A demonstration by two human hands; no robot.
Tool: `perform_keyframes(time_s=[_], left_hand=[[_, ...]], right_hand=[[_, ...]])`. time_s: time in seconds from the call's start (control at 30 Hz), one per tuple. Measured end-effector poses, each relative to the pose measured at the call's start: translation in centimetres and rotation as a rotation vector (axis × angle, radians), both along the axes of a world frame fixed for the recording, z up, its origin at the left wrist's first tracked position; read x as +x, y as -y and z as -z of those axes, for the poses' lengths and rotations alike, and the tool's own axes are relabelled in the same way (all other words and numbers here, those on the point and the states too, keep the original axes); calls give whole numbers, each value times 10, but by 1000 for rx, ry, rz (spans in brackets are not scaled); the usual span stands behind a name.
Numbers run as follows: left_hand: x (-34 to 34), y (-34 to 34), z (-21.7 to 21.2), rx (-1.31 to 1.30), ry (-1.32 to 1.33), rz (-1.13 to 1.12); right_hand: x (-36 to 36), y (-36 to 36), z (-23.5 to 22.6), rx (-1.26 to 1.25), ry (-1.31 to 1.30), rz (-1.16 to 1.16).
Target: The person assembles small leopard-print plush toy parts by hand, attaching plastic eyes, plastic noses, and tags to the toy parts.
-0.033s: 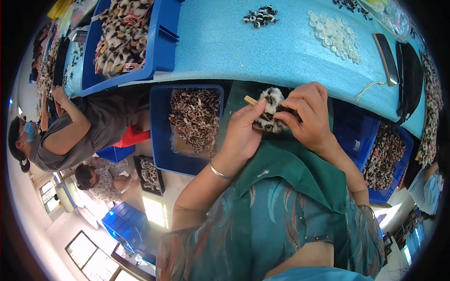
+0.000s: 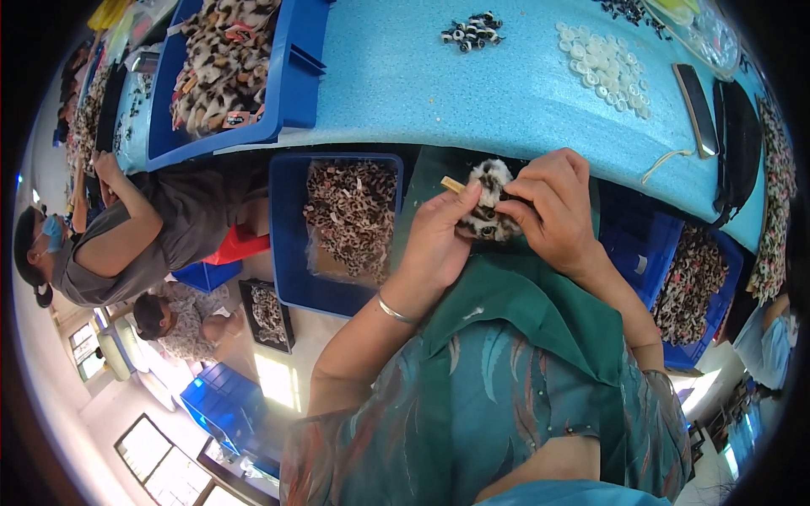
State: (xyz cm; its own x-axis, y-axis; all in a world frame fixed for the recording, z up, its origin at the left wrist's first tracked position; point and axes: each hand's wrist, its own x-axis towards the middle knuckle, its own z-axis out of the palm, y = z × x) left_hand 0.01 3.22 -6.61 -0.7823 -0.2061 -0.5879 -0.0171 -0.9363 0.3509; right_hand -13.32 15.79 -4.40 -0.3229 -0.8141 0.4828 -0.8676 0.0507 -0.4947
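Observation:
In front of my lap, both hands hold a small furry plush toy piece, white, black and brown, with a dark round eye showing low on it. My left hand grips its left side, thumb pressed on the fur; a tan label sticks out beside that thumb. With bent fingers and thumb, my right hand pinches the piece from the right. Whatever lies between the right fingertips is hidden. On the table beyond are a cluster of black-and-white plastic eyes and many translucent white washers.
A blue bin of furry pieces stands on the table's left. Another blue bin of plush pieces is left of my lap, a third to the right. A phone and black case lie far right. A masked co-worker sits at left.
The plush piece has tilted very slightly between my fingers. Both hands keep their hold in nearly the same place.

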Motion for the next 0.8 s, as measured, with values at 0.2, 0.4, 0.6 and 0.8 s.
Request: perform_keyframes(time_s=[0.2,0.4,0.6,0.8], left_hand=[[13,13,-1,19,-49,56],[24,24,-2,62,-159,6],[48,39,-18,-42,-325,134],[86,71,-8,-294,-153,-162]], right_hand=[[-14,15,-8,-59,8,-273],[-9,7,-13,347,1045,-196],[-15,24,-6,179,1142,-404],[-7,64,-6,292,686,-441]])
